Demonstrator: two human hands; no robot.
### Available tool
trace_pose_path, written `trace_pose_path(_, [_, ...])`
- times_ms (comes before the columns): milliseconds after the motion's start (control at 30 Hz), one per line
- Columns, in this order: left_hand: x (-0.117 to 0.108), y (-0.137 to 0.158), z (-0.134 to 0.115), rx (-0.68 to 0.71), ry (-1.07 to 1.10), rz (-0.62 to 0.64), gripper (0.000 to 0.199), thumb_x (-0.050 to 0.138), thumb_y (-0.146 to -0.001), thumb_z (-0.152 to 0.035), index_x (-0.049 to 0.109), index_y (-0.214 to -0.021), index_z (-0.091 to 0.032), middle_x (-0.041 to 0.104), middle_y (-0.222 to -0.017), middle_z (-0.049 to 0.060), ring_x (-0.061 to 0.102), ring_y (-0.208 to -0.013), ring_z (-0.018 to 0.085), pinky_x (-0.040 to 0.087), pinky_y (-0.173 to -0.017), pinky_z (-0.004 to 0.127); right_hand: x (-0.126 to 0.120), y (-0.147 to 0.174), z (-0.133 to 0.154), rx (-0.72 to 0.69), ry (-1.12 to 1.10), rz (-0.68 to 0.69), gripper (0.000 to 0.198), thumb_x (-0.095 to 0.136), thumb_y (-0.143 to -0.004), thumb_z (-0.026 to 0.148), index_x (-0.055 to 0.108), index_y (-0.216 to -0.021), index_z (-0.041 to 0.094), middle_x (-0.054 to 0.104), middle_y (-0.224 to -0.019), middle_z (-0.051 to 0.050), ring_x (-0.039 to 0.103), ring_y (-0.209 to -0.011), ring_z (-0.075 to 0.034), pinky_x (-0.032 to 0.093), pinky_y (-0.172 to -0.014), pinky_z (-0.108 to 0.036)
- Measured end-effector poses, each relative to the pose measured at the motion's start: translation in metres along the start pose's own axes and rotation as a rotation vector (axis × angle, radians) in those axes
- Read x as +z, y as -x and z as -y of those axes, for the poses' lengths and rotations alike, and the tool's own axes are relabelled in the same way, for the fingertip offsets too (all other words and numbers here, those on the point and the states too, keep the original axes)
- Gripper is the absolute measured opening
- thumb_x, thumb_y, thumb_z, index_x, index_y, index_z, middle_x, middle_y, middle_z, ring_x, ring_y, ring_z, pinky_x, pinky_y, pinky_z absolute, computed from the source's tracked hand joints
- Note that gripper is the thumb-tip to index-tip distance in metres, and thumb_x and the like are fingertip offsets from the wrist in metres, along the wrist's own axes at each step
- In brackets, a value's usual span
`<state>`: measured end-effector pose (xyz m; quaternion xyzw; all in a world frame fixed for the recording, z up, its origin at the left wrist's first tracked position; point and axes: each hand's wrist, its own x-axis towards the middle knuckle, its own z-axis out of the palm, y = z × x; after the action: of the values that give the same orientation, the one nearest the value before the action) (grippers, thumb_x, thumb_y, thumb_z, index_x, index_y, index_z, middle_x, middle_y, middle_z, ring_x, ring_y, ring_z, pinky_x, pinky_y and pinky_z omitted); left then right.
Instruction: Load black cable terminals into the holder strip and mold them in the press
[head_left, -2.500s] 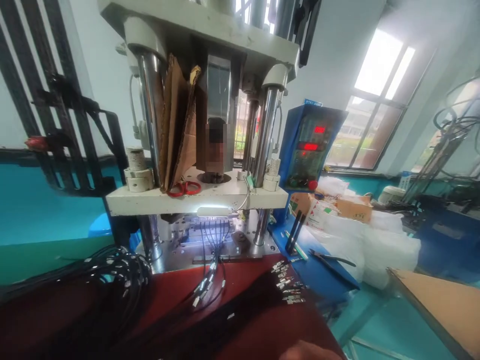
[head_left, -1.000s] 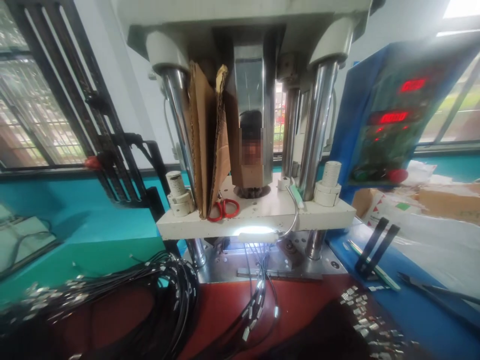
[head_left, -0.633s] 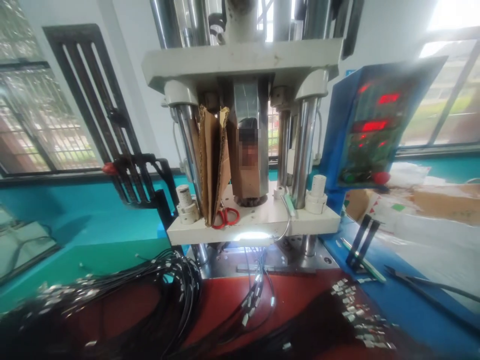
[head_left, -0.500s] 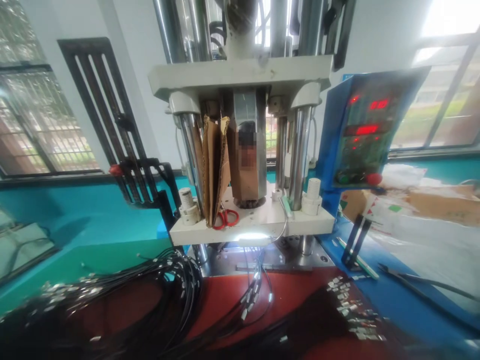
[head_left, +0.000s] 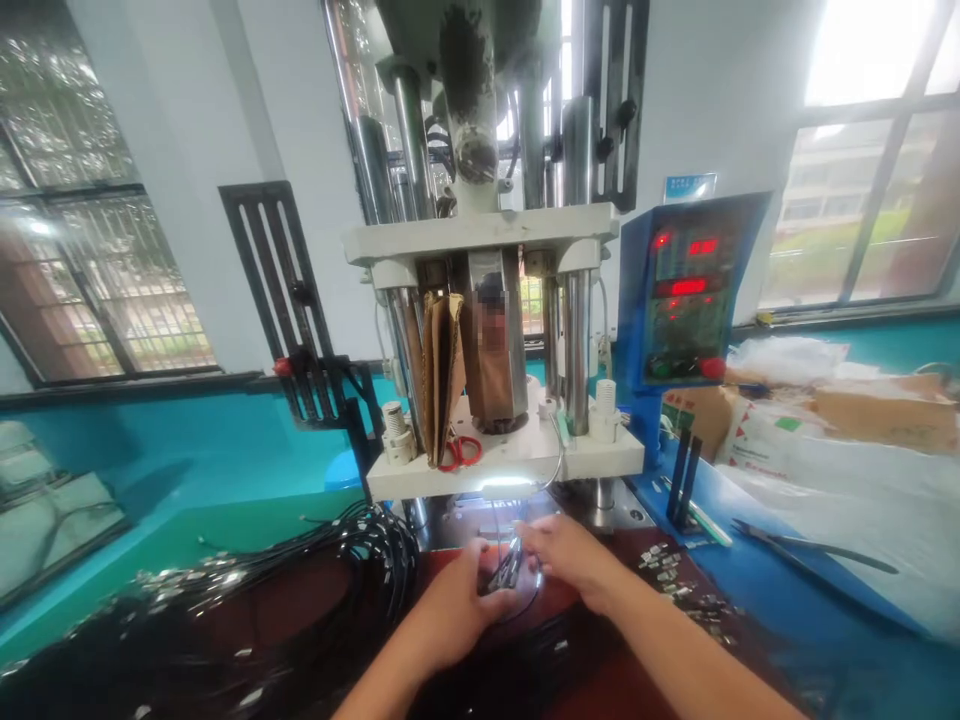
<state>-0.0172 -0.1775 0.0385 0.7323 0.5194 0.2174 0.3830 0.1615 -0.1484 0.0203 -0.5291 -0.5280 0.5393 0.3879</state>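
In front of the press, my left hand (head_left: 459, 600) curls around a small bundle of thin black cables with silvery connector ends (head_left: 510, 568), thumb on the near side. From the other side my right hand (head_left: 566, 553) closes its fingers at the far part of the same bundle; its fingertips are partly blurred. Just beyond both hands is the lit gap under the press's white lower plate (head_left: 577, 462). A dark red work surface (head_left: 442, 568) lies beneath my hands.
A big heap of black cables (head_left: 300, 560) lies to the left. More connector ends (head_left: 664, 570) are at the right. Red-handled scissors (head_left: 469, 452) and folded cardboard (head_left: 441, 380) rest on the press. A blue control box (head_left: 637, 300) and long dark pliers (head_left: 795, 545) are right.
Both my hands have come into view and taken hold of the cable bundle, which lay alone before. The view has tilted up and drawn back a little.
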Motion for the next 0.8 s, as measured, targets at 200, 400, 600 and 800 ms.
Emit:
trace_pose_path(200, [0.000,0.007,-0.003,0.071,0.144,-0.034,0.046,0.060,-0.080,-0.041,0.052,-0.118,-0.017,0.065,-0.116,0.010,0.060,-0.107,0.025,0.043,-0.093,0.035,0.007,0.007,-0.013,0.135,-0.518,0.124,0.030,0.058,-0.082,0.047,0.056,-0.087,0.017,0.061,-0.073,-0.002,0.062,-0.067,-0.013,0.049,-0.069,-0.028])
trace_pose_path(400, [0.042,0.046,0.026,0.388,-0.349,-0.243,0.029,0.046,-0.089,-0.035,0.063,-0.111,-0.027,0.066,-0.116,0.009,0.059,-0.109,0.026,0.046,-0.096,0.041,0.017,0.012,-0.008,0.168,-0.852,0.316,0.019,0.054,-0.082,0.033,0.057,-0.083,0.014,0.064,-0.079,-0.005,0.062,-0.069,-0.013,0.051,-0.071,-0.027])
trace_pose_path(600, [0.034,0.055,0.037,0.239,-0.509,-0.042,0.060,0.070,-0.070,-0.047,0.058,-0.124,-0.024,0.053,-0.135,0.013,0.048,-0.124,0.033,0.040,-0.102,0.046,0.015,0.015,-0.002,0.017,-1.055,0.500,0.013,0.059,-0.078,0.020,0.061,-0.087,0.011,0.067,-0.085,-0.006,0.063,-0.084,-0.016,0.045,-0.091,-0.035])
trace_pose_path(800, [-0.013,0.037,0.004,-0.093,-0.468,0.276,0.077,0.081,-0.051,-0.040,0.058,-0.122,-0.021,0.054,-0.133,0.015,0.051,-0.119,0.035,0.044,-0.093,0.037,-0.023,0.019,0.008,-0.139,-0.068,0.581,0.034,0.066,-0.079,0.038,0.063,-0.108,0.019,0.065,-0.105,-0.006,0.060,-0.094,-0.019,0.046,-0.086,-0.034])
